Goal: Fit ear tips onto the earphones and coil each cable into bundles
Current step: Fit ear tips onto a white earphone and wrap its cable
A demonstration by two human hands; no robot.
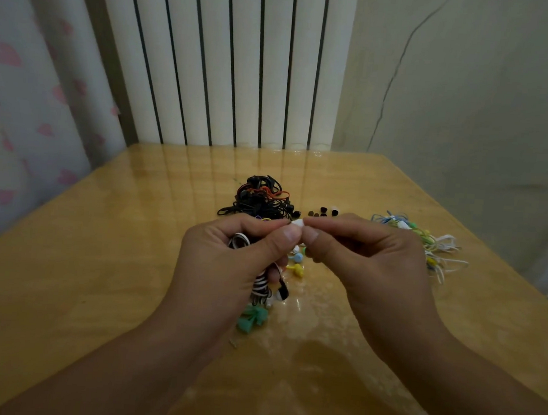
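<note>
Both hands meet above the middle of the desk (68,257) in the head view. Left hand (230,262) has its fingers curled round a bundled black-and-white striped cable (260,285), whose coil runs roughly up and down through the palm, with a white loop showing above the fingers and a black-and-white earbud (282,293) hanging at the lower end just over the desk. Its thumb and forefinger also pinch toward the white ear tip (298,223). Right hand (366,259) pinches that ear tip from the other side between thumb and forefinger, the other fingers curled under. The tip lies roughly level, its long axis running left to right between the two sets of fingertips.

Open wood stretches to the left of the hands and toward the near edge; the far edge butts against a white ribbed radiator (228,58), and the right edge runs along a pale wall.

Behind the hands sits a tangled pile of black earphones (260,196), with a row of loose dark ear tips (322,212) just to its right. Farther right, near the desk's right edge, lies a heap of pastel-coloured earphones (438,248). Under and between the hands lie a blue earbud (298,257), a yellow earbud (297,269) and teal ear pieces (252,319), all close to the hanging cable. A curtain with pink hearts (13,108) hangs at the left.
</note>
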